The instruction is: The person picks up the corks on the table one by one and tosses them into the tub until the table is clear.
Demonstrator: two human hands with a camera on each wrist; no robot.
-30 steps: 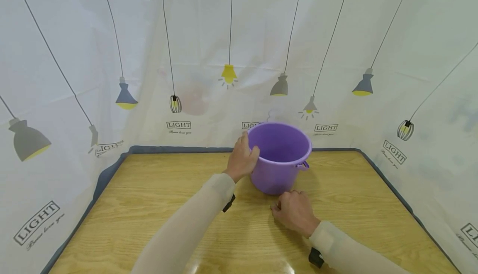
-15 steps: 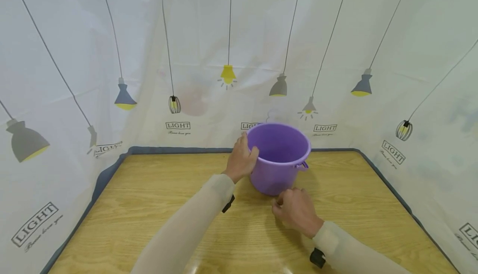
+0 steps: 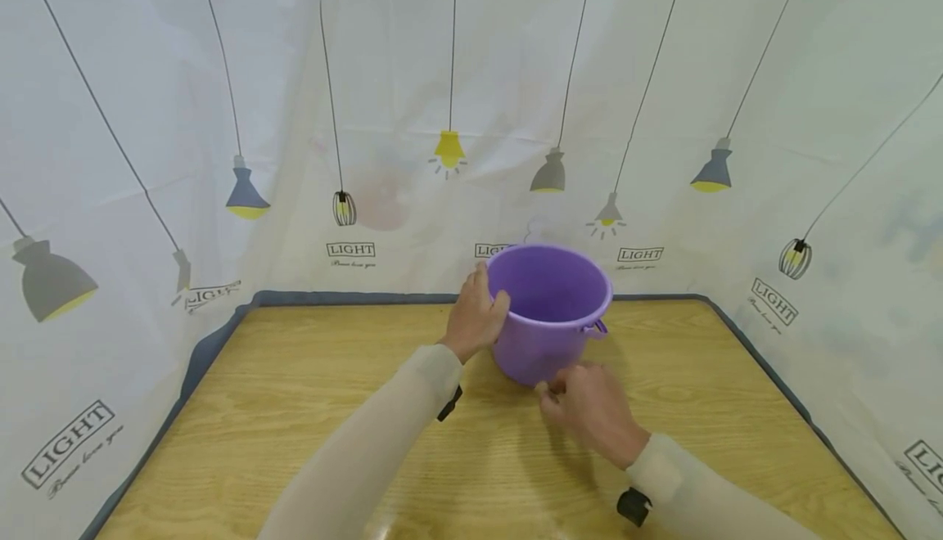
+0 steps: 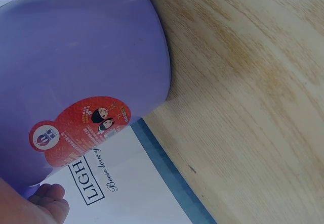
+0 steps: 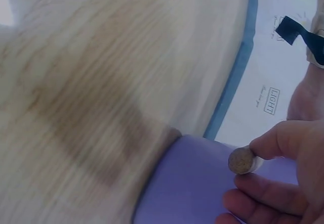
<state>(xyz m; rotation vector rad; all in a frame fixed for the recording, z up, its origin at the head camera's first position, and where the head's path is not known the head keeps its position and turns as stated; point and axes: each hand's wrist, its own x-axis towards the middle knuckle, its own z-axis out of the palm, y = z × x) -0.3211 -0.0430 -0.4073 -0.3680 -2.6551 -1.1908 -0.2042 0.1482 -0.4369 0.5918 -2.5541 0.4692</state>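
Observation:
A purple bucket (image 3: 541, 350) stands on the table, its mouth facing up. My left hand (image 3: 476, 315) grips the rim on its left side, with the thumb at the near edge. Low in front of the bucket is my right hand (image 3: 595, 413), its fingers curled. In the right wrist view, thumb and fingers pinch a small short cylinder (image 5: 241, 161) with a brown, cork-like round end and a paler side. That cylinder overlaps the bucket's wall in this view. A red sticker (image 4: 93, 128) shows on the bucket's side in the left wrist view.
The bucket's handle (image 3: 598, 329) hangs at its right side. Wood-grain tabletop (image 3: 309, 425) spreads around both forearms. White sheeting (image 3: 398, 90) printed with lamps rises behind and on both sides, with a blue-grey band (image 3: 354, 298) along the table's far edge.
My right hand has shifted slightly right and forward, close to the bucket's base. The left hand keeps its grip on the rim, and the bucket stays in place.

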